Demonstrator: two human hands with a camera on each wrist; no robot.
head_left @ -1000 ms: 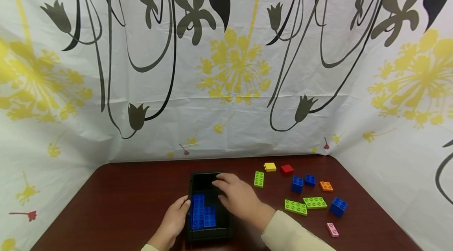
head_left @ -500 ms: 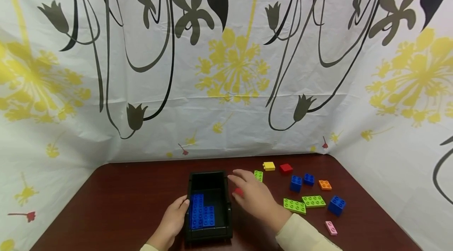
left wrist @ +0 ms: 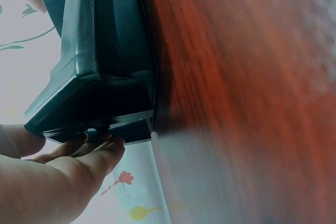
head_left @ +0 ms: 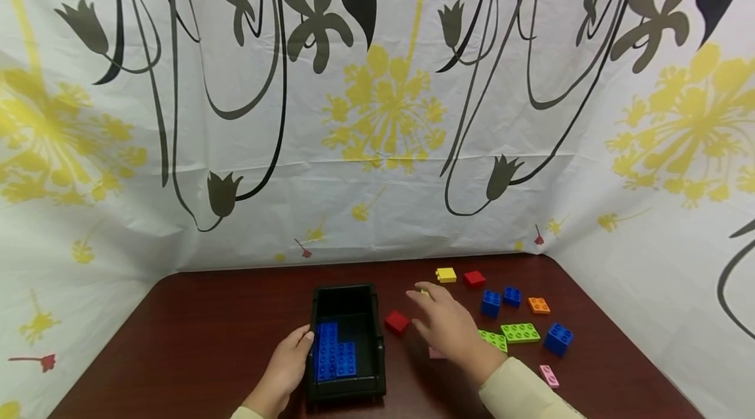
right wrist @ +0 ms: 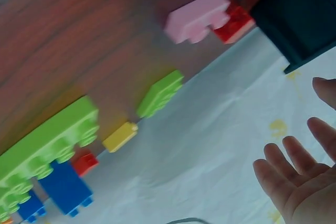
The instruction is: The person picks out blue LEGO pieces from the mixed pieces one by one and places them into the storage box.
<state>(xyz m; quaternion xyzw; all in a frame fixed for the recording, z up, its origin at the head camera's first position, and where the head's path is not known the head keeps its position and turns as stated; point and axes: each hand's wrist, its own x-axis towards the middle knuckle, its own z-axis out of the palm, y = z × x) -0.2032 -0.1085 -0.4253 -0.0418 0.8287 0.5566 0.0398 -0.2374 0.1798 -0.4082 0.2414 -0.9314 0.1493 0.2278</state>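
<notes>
A black plastic bin (head_left: pixel 345 390) stands on the table, with blue building bricks (head_left: pixel 328 350) lying along its left side. My left hand (head_left: pixel 286 366) grips the bin's left wall, thumb at the rim and fingers on the outside, as the left wrist view shows too. To the right of the bin, my right hand (head_left: pixel 453 328) hovers above the table, fingers loosely extended and holding nothing. Between that hand and the bin lies a red brick (head_left: pixel 397 322). A pink brick (right wrist: pixel 197 17) is partly hidden by the right hand in the head view.
Loose bricks spread over the table's right side: yellow (head_left: pixel 446 275), another red (head_left: pixel 474 279), orange (head_left: pixel 539 305), several blue (head_left: pixel 558 338), green (head_left: pixel 520 333) and a second pink one (head_left: pixel 549 376). A patterned cloth (head_left: pixel 377 209) hangs behind the dark red-brown table (head_left: pixel 224 314).
My right hand has moved from over the bin to the right, uncovering the red brick on the table. My left hand keeps its hold on the bin, and the blue bricks inside look unchanged.
</notes>
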